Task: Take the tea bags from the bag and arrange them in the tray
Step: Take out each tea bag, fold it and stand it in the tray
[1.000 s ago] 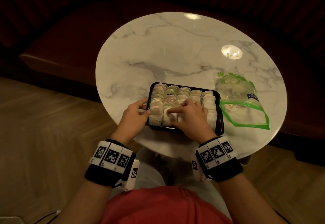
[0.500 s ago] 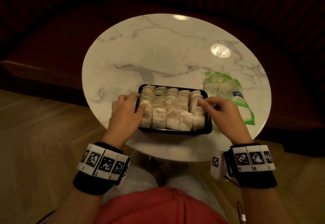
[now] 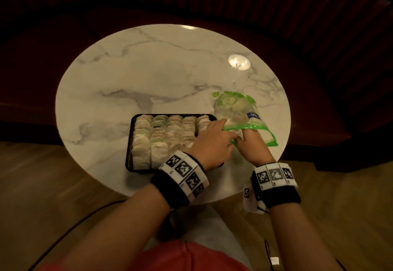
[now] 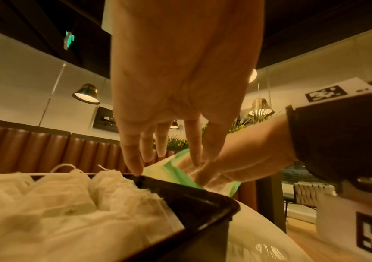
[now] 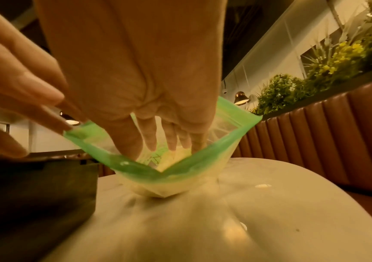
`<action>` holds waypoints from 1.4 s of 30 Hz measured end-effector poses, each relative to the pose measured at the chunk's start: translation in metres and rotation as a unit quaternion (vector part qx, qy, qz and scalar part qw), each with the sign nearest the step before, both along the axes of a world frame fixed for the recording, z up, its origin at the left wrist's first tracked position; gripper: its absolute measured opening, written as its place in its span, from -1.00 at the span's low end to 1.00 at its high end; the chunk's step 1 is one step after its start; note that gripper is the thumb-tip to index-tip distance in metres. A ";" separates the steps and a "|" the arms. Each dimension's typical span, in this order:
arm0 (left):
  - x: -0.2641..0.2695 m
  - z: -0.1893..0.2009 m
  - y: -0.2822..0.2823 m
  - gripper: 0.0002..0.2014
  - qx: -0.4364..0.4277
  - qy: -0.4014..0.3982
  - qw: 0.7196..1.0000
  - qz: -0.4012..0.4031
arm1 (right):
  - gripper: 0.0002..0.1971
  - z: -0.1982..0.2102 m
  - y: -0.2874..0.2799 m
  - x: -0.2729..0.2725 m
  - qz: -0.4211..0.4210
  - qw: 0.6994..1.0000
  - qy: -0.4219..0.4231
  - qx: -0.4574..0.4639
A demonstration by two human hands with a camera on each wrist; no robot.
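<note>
A black tray near the table's front edge is packed with rows of white tea bags. To its right lies a clear zip bag with a green rim, its mouth facing me. My left hand reaches across the tray's right end and pinches the rim's left corner, holding the mouth open. The fingers of my right hand are straight and inside the bag, their tips at the loose tea bags there. I see nothing gripped in them.
The round white marble table stands before a dark red upholstered bench. Wooden floor lies on both sides of my lap. A thin dark cable runs over the floor at lower left.
My left hand left the tray's left edge and crossed over to the bag's rim. My right hand moved from the tray's right side into the bag's mouth.
</note>
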State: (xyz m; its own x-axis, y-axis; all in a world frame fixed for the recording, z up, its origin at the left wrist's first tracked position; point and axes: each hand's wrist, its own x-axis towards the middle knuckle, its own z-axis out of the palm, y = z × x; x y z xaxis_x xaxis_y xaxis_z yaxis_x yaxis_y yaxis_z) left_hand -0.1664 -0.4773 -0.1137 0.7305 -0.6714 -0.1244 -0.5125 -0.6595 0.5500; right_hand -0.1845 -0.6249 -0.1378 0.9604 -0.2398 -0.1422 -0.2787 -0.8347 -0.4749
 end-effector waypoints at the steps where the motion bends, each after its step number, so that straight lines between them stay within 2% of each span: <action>1: 0.003 -0.002 -0.005 -0.60 0.012 -0.003 1.000 -0.010 | -0.55 -0.001 -0.003 0.005 -0.011 1.000 0.011 0.014; 3: 0.007 -0.006 -0.010 -0.61 0.011 -0.018 1.000 -0.014 | -0.57 0.001 -0.006 0.014 -0.008 0.998 0.057 0.011; 4: 0.009 -0.009 -0.011 -0.63 0.003 -0.029 1.000 -0.009 | -0.58 0.006 -0.002 0.018 0.004 0.995 0.095 0.038; 5: 0.010 -0.010 -0.012 -0.65 -0.004 -0.039 0.999 -0.005 | -0.58 0.009 -0.001 0.027 0.042 0.978 0.171 0.112; 6: 0.010 -0.012 -0.012 -0.67 -0.009 -0.047 0.999 -0.001 | -0.58 0.010 0.001 0.033 0.122 0.953 0.238 0.140; 7: 0.011 -0.013 -0.012 -0.67 -0.014 -0.053 0.998 0.001 | -0.58 0.012 0.001 0.042 0.166 0.927 0.266 0.207; 8: 0.012 -0.015 -0.011 -0.68 -0.022 -0.058 0.998 0.003 | -0.58 0.022 0.001 0.049 0.103 0.936 0.284 0.181; 9: 0.013 -0.015 -0.011 -0.69 -0.034 -0.064 0.997 0.005 | -0.56 0.026 -0.003 0.054 0.054 0.960 0.252 0.110; 10: 0.015 -0.016 -0.011 -0.71 -0.048 -0.074 0.996 0.007 | -0.52 0.025 -0.008 0.058 0.015 0.966 0.256 0.026; 12: 0.018 -0.019 -0.010 -0.73 -0.069 -0.076 0.995 0.010 | -0.46 0.023 -0.016 0.069 0.034 0.956 0.288 -0.050; 14: 0.019 -0.023 -0.010 -0.65 -0.067 -0.053 0.996 0.005 | -0.48 0.019 -0.014 0.075 0.058 0.951 0.287 -0.103; 17: 0.020 -0.029 -0.009 -0.56 -0.069 -0.040 0.997 0.006 | -0.55 0.016 -0.008 0.073 0.080 0.949 0.282 -0.120; 19: 0.022 -0.031 -0.009 -0.55 -0.078 -0.042 0.996 0.016 | -0.53 0.010 -0.008 0.066 0.093 0.954 0.246 -0.143; 24: 0.025 -0.029 -0.013 -0.72 -0.061 -0.042 0.997 0.027 | -0.55 -0.017 -0.012 0.049 0.096 0.965 0.139 -0.199; 28: 0.025 -0.026 -0.014 -0.73 -0.052 -0.043 0.997 0.031 | -0.62 -0.020 -0.013 0.044 0.079 0.978 0.093 -0.170; 30: 0.025 -0.024 -0.015 -0.72 -0.052 -0.043 0.997 0.027 | -0.59 -0.015 -0.013 0.044 0.073 0.978 0.123 -0.150; 33: 0.024 -0.021 -0.015 -0.70 -0.055 -0.042 0.997 0.026 | -0.55 -0.003 -0.017 0.044 0.070 0.979 0.186 -0.044; 37: 0.025 -0.015 -0.013 -0.64 -0.077 -0.035 0.996 0.030 | -0.61 0.011 -0.024 0.041 0.030 0.975 0.188 0.117; 38: 0.026 -0.013 -0.012 -0.63 -0.077 -0.034 0.996 0.032 | -0.61 0.009 -0.023 0.041 0.024 0.977 0.172 0.125; 42: 0.024 -0.009 -0.010 -0.57 -0.067 -0.029 0.996 0.043 | -0.63 -0.003 -0.014 0.044 0.063 0.988 0.144 0.005</action>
State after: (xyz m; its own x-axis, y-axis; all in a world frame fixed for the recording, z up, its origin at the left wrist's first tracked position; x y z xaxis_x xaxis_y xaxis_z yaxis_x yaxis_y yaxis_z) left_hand -0.1421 -0.4873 -0.1226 0.7895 -0.6138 0.0050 -0.4901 -0.6255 0.6071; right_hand -0.1404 -0.6394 -0.1409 0.9023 -0.1178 -0.4148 -0.2969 -0.8673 -0.3995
